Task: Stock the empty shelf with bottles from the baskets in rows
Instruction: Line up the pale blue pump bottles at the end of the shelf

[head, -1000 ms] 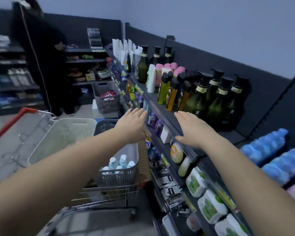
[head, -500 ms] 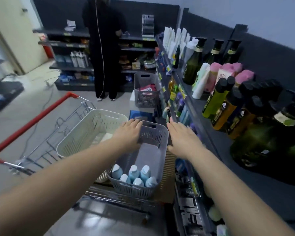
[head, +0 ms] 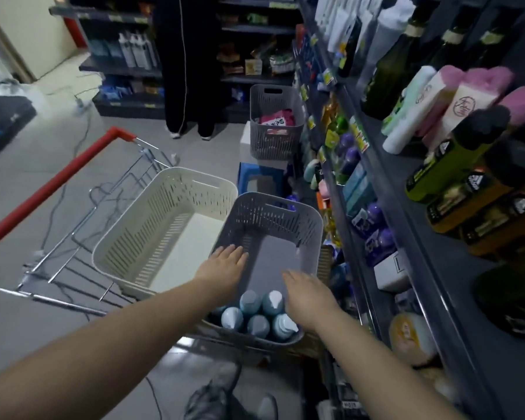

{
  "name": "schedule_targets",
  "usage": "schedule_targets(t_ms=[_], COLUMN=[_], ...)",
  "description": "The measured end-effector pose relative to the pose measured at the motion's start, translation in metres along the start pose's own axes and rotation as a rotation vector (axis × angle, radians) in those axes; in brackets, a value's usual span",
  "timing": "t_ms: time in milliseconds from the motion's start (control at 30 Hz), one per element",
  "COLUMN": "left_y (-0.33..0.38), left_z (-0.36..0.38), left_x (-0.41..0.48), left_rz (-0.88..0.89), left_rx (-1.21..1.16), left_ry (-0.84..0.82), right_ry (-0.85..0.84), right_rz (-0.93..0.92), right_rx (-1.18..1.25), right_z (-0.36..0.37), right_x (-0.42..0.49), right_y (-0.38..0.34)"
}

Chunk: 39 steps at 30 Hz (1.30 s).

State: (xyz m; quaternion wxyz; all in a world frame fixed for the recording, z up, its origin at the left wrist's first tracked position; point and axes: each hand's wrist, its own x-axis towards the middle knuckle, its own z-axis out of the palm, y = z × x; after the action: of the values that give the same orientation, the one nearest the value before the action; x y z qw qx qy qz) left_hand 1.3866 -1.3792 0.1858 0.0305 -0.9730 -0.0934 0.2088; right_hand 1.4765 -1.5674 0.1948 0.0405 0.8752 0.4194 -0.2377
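Left hand (head: 225, 265) and right hand (head: 308, 298) have dropped from the shelf (head: 431, 247) into the grey basket (head: 273, 204), fingers released, ready to pick blue bottles (head: 256, 313).

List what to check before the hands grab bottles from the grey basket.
1. Left hand free: ok, open, holding nothing.
2. Right hand free: ok, open, holding nothing.
3. Blue bottles in grey basket: ok, upright at its near end.
4. Access from above: ok, nothing covers them.
5. White basket stock: not ok, no bottles visible.
6. Shelf space ready: cannot tell.
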Motion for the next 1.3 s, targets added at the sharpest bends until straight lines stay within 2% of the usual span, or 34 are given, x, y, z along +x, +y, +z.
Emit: schedule_targets(t_ms=[300,533,667,933,1300], left_y=[0.014,0.014,0.015,-0.007,-0.015], left_z=[0.050,0.066,0.066,0.075,0.025], left_x=[0.037,0.064,0.069,0.083,0.098], left_rz=[0.274,0.319,0.416,0.446,0.530], left_rx=[0.073,0.087,0.130,0.019,-0.101], left_ry=[-0.077,-0.082,-0.114,-0.026,0.127], right_ry=[-0.078,-0.009,-0.016,0.018,0.314], right_rz=[0.241,0.429,0.524,0.526,0.507], right_rx=[0.124,0.175,0.193,0.208,0.464], right_z=[0.064,0.066,0.077,0.083,0.031], right_x=[0.025,0.052,0.059,0.065,0.045], right_y=[-0.025,-0.041,-0.039,-0.051,-0.036])
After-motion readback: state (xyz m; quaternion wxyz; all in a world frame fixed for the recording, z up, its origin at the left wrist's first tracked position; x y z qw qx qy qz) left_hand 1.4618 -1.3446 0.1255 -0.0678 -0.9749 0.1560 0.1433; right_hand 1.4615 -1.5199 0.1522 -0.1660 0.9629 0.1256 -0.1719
